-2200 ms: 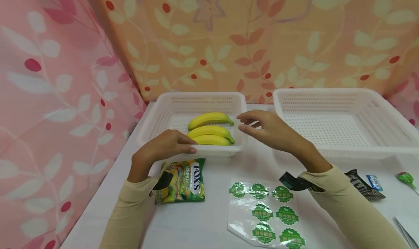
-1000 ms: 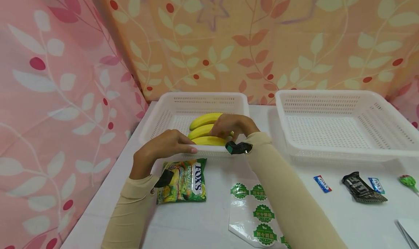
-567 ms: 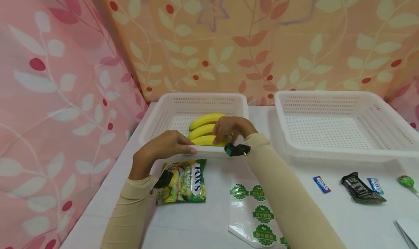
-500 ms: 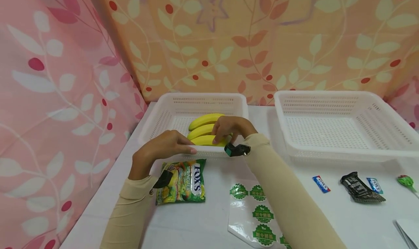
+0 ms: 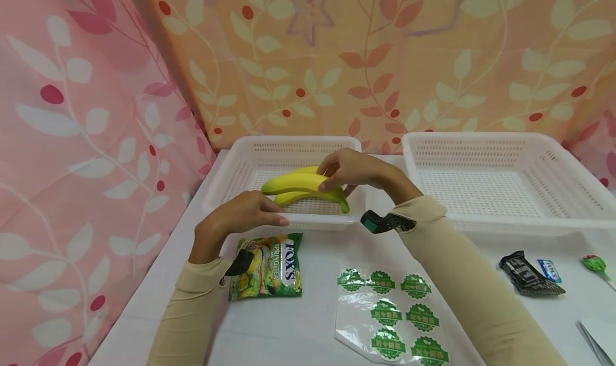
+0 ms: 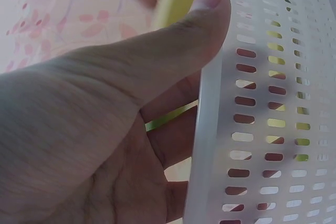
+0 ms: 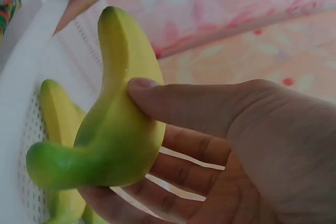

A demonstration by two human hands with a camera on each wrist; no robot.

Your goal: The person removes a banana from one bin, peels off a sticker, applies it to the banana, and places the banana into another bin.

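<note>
My left hand (image 5: pixel 243 213) grips the front rim of the left white basket (image 5: pixel 320 218). In the left wrist view, its thumb (image 6: pixel 210 3) lies on the rim and its other fingers reach behind the wall. My right hand (image 5: pixel 361 170) pinches a yellow banana (image 5: pixel 293 182) between thumb and fingers, raised above the basket floor. The right wrist view shows this banana (image 7: pixel 126 103) large, its green stem end toward the camera. Beneath it, another banana (image 5: pixel 289 198) lies in the basket, and a third banana (image 5: pixel 308 169) shows partly behind the held one.
Another white basket (image 5: pixel 481 216) stands to the right. In front lie a FOX'S candy bag (image 5: pixel 269 264), a sheet of green stickers (image 5: pixel 385 312), a black-wrapped snack (image 5: pixel 526 272), a small blue packet (image 5: pixel 549 270), a lollipop (image 5: pixel 595 264) and a pointed metal tool (image 5: pixel 594 342).
My right hand reached into the left basket, took hold of the front banana and has raised it up and back over the others. My left hand stays on the rim.
</note>
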